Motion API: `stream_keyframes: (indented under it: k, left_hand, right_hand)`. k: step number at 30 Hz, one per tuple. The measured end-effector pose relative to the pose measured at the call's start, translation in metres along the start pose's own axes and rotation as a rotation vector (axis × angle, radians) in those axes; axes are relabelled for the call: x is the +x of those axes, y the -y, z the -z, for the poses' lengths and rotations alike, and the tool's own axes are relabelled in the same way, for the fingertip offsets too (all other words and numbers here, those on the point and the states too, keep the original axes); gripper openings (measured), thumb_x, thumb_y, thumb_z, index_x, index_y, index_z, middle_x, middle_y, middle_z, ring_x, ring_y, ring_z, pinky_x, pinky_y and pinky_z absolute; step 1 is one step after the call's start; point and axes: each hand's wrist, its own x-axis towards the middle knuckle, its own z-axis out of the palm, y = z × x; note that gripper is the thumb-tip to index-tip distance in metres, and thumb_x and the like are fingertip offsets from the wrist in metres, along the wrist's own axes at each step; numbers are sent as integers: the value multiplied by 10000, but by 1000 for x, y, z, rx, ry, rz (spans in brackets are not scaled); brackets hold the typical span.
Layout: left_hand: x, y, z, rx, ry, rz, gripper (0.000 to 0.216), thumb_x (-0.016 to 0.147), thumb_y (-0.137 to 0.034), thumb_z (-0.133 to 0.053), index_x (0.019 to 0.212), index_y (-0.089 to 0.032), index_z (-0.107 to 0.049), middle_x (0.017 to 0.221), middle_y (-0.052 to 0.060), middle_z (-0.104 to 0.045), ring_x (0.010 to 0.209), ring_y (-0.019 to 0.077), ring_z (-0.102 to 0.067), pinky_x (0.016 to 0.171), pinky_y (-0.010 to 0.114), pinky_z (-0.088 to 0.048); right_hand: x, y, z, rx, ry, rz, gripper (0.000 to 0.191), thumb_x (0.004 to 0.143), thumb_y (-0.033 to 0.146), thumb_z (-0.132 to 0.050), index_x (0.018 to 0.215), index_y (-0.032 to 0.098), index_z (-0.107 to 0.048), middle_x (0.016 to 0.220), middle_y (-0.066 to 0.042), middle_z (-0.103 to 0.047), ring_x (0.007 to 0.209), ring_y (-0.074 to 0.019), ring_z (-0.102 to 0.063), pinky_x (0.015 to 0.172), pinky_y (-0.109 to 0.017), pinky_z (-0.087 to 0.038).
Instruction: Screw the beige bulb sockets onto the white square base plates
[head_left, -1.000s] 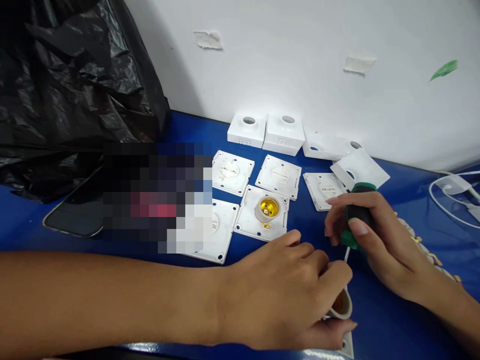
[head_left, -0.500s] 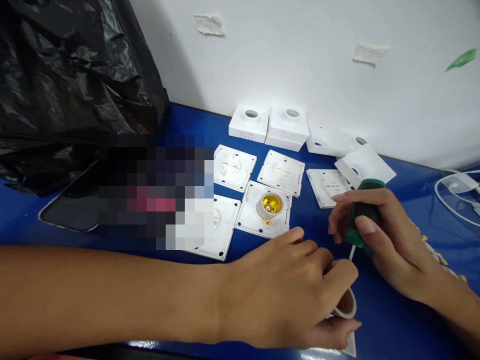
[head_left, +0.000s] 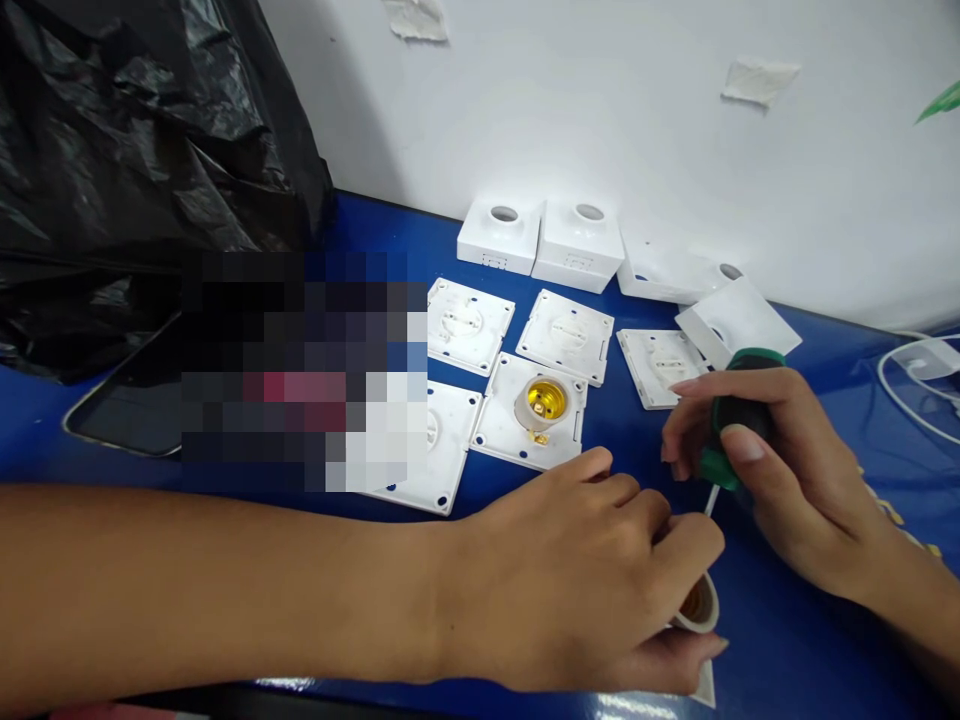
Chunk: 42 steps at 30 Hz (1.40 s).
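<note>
My left hand is closed around a lamp holder, a round socket on a white square base plate that mostly hides beneath the palm. Gripped in my right hand is a screwdriver with a green and black handle. Its shaft slants down toward the lamp holder, and my left fingers cover the tip. Just beyond my left hand lies a white base plate carrying another socket with a gold-coloured threaded inside.
Several white base plates lie on the blue table. White box covers with round holes stand along the wall. At left are a black plastic bag, a phone and a blurred patch. A white cable lies at right.
The view has shifted slightly. Both hands keep their grips on the lamp holder and the screwdriver, with little visible movement.
</note>
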Motion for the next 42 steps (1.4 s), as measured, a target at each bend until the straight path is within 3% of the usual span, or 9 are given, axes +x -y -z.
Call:
stream_keyframes:
  k: [24, 42]
  left_hand:
    - [0, 0, -1, -32, 5, 15, 301, 1027, -438, -675, 1037, -144, -614, 845, 15, -687, 717, 202, -612, 777, 370, -413]
    - [0, 2, -1, -42, 16, -8, 293, 1045, -435, -642, 1026, -144, -615, 877, 43, -708, 730, 208, -636, 758, 362, -414]
  right_hand:
    - [-1, 1, -1, -12, -13, -4, 291, 1108, 320, -494, 1390, 311, -564, 969, -21, -641, 811, -190, -614, 701, -378, -500]
    - [1, 3, -2, -12, -30, -48, 283, 1088, 350, -512, 1362, 352, -583, 950, -43, -647, 790, -259, -619, 715, -445, -475]
